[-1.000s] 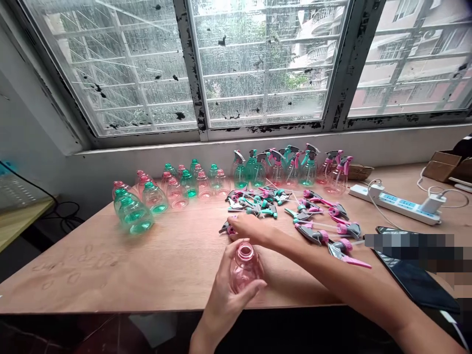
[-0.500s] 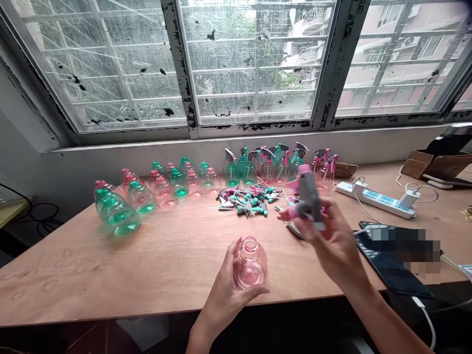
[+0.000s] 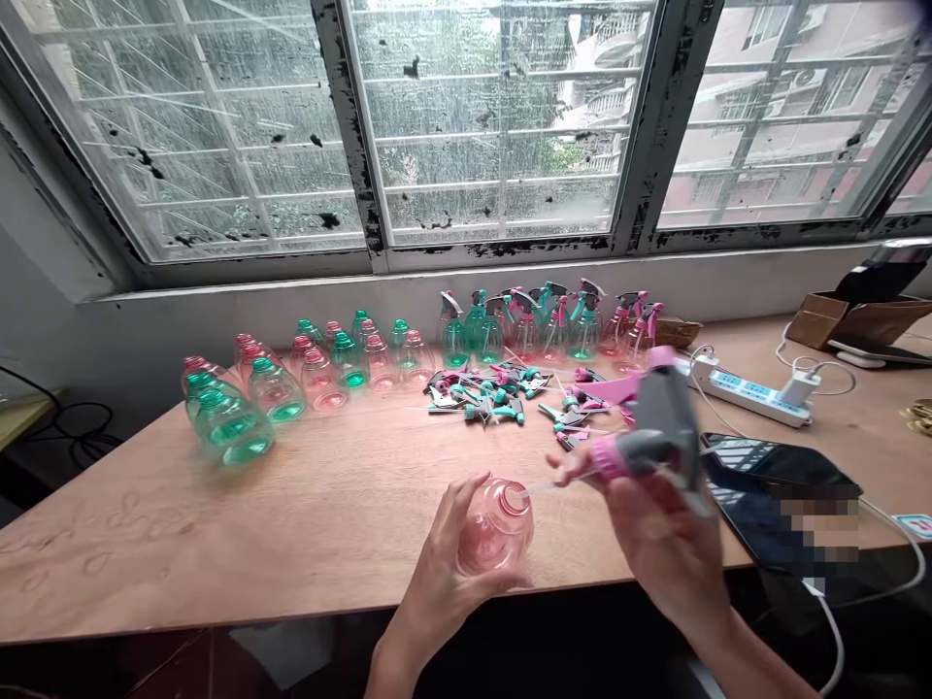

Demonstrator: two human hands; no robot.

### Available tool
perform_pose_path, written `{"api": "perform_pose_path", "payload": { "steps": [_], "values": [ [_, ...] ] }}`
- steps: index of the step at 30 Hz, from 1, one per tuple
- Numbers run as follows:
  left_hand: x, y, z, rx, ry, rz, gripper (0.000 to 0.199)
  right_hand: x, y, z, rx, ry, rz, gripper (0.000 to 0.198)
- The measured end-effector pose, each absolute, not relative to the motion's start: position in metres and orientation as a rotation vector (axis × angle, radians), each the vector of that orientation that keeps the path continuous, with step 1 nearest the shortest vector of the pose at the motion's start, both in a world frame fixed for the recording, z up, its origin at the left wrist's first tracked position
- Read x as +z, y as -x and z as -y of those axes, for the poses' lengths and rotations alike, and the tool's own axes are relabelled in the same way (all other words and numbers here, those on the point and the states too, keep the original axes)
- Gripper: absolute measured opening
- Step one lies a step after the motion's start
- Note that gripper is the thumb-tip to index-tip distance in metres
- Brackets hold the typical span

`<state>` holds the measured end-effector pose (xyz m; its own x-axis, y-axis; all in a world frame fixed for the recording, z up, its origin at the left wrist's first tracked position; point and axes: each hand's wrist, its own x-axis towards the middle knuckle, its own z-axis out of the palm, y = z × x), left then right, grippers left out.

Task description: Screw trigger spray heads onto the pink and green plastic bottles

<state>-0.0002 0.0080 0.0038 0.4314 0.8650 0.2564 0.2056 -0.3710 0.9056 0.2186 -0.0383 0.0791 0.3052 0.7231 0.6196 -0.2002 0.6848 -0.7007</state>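
A clear pink bottle (image 3: pixel 495 539) is gripped by my left hand (image 3: pixel 444 563), its open mouth tilted to the right. My right hand (image 3: pixel 666 544) is closed round a pink and grey spray trigger head (image 3: pixel 648 427), smeared by motion. A thin pale tube (image 3: pixel 549 487) runs left from the head's pink collar, its end at the bottle's mouth; whether it is inside I cannot tell. Beyond my hands lies a pile of loose trigger heads (image 3: pixel 487 393), with several more (image 3: pixel 579 413) to its right.
Uncapped pink and green bottles (image 3: pixel 327 379) stand at the back left of the wooden table (image 3: pixel 182 544). Several bottles with spray heads (image 3: pixel 553 330) line the wall. To the right are a power strip (image 3: pixel 749 393) with cables, a dark tablet (image 3: pixel 764 515) and a cardboard box (image 3: pixel 859 325).
My right hand has brought the trigger head down and turned it so its tube points at the bottle. The bottle has tipped rightward in my left hand.
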Motion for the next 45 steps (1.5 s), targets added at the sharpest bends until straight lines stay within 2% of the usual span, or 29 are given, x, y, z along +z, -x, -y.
{"api": "perform_pose_path", "payload": {
  "steps": [6, 10, 12, 15, 17, 19, 23, 25, 28, 35, 40, 45],
  "values": [
    [-0.003, -0.002, -0.010, 1.075, -2.019, -0.967, 0.104, 0.046, -0.222, 0.028, 0.779, 0.908, 1.444, 0.025],
    [-0.005, -0.004, -0.009, 1.260, -2.164, -0.948, 0.104, 0.015, -0.232, 0.029, 0.853, 0.969, 1.235, 0.037],
    [-0.003, -0.002, -0.008, 1.206, -2.154, -0.925, 0.091, 0.004, -0.236, 0.030, 0.846, 0.981, 1.156, 0.035],
    [0.003, 0.001, -0.008, 1.153, -1.999, -0.904, 0.047, -0.003, -0.241, 0.029, 0.848, 1.023, 1.127, 0.035],
    [0.003, 0.002, -0.010, 1.198, -1.854, -0.900, 0.038, -0.004, -0.243, 0.027, 0.879, 1.024, 1.131, 0.034],
    [0.002, 0.002, -0.013, 1.256, -1.730, -0.921, 0.045, -0.005, -0.245, 0.024, 0.932, 0.988, 1.124, 0.030],
    [0.002, 0.001, -0.015, 1.169, -1.587, -0.984, 0.087, -0.008, -0.249, 0.018, 1.017, 0.942, 1.107, 0.027],
    [0.006, 0.000, -0.014, 1.044, -1.549, -1.021, 0.098, -0.010, -0.251, 0.016, 1.044, 0.939, 1.107, 0.029],
    [0.012, -0.002, -0.012, 0.934, -1.580, -1.063, 0.098, -0.011, -0.252, 0.014, 1.070, 0.910, 1.074, 0.032],
    [0.011, -0.003, -0.012, 0.979, -1.650, -1.034, 0.094, -0.023, -0.258, 0.008, 1.113, 0.983, 0.964, 0.048],
    [0.007, 0.002, -0.011, 0.999, -1.537, -0.908, 0.116, -0.023, -0.260, 0.012, 1.160, 1.010, 1.077, 0.051],
    [0.003, 0.006, -0.014, 0.971, -1.504, -0.871, 0.097, -0.020, -0.258, 0.015, 1.167, 1.019, 1.148, 0.048]
  ]
}}
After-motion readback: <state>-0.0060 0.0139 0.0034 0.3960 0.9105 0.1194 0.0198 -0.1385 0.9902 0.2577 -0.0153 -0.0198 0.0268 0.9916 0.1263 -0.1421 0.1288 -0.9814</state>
